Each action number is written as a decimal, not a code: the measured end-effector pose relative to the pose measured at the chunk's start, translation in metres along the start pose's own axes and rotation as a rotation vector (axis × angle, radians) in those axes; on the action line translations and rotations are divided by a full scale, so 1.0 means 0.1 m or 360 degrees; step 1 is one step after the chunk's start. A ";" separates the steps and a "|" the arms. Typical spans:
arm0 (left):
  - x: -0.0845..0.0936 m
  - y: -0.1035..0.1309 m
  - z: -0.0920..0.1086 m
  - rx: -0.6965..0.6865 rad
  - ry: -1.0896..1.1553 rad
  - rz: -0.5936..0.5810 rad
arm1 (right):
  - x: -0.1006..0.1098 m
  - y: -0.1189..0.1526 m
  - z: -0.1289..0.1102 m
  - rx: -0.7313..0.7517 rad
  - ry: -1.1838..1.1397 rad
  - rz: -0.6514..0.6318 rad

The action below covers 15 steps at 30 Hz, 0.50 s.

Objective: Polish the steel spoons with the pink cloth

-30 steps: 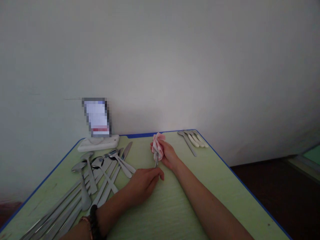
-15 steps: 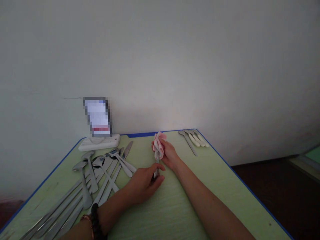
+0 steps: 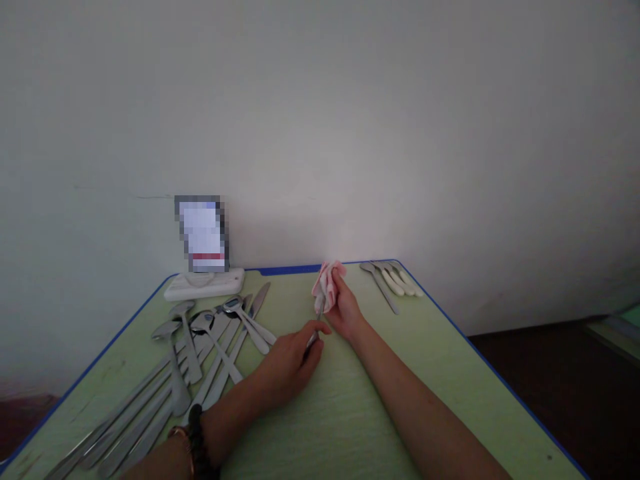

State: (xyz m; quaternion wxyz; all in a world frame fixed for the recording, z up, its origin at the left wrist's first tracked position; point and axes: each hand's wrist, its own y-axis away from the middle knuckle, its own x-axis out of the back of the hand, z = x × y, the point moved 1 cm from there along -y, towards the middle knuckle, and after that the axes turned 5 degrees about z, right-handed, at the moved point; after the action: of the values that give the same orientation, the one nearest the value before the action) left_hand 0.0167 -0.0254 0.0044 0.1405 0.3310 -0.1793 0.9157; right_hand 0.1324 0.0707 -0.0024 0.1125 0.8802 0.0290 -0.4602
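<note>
My left hand (image 3: 293, 360) is closed around one end of a thin metal piece of cutlery (image 3: 321, 315). Its far end disappears into a crumpled pink-and-white cloth (image 3: 326, 285), so I cannot tell its kind. Wrapped around that cloth, my right hand (image 3: 346, 308) grips it from the right side. Both hands are held above the middle of the light green table (image 3: 300, 440). Left of my left hand lies a loose pile of metal spoons (image 3: 180, 387) and table knives (image 3: 260, 298), partly hidden behind my forearm.
A small spoon (image 3: 380, 287) and several utensils with cream handles (image 3: 393, 281) lie in a row at the back right corner. At the back left, a phone (image 3: 203, 233) with a blurred screen leans upright on a white base (image 3: 205, 285). The wall (image 3: 320, 133) rises behind the table.
The cloth has spread out a little around the cutlery, and my right hand has turned slightly. My left hand keeps its grip. The whole view has shifted slightly.
</note>
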 end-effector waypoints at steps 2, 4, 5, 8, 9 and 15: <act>0.01 0.00 -0.01 0.0048 0.0137 0.0135 | -0.02 0.00 0.00 0.0013 -0.0069 0.0020; 0.02 0.01 -0.03 0.0096 0.0279 0.0266 | -0.03 0.00 0.00 0.0028 -0.0097 -0.0008; 0.02 0.01 -0.03 0.0111 0.0334 0.0321 | -0.03 -0.01 0.00 0.0041 -0.0103 -0.0031; 0.05 0.03 -0.03 0.0087 0.0428 0.0434 | 0.00 -0.05 0.02 0.0085 -0.0103 -0.0042; 0.06 0.04 -0.03 0.0047 0.0440 0.0452 | 0.02 -0.07 0.03 0.0091 -0.0087 -0.0033; 0.11 0.04 0.04 -0.0194 0.0364 0.0472 | 0.10 -0.10 0.03 0.0160 -0.0039 0.0030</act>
State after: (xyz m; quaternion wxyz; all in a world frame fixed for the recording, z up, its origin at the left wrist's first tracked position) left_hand 0.0092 -0.0294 0.0130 0.0432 0.1856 -0.2642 0.9454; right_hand 0.1338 0.0796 -0.0138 0.0729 0.8792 -0.0037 -0.4708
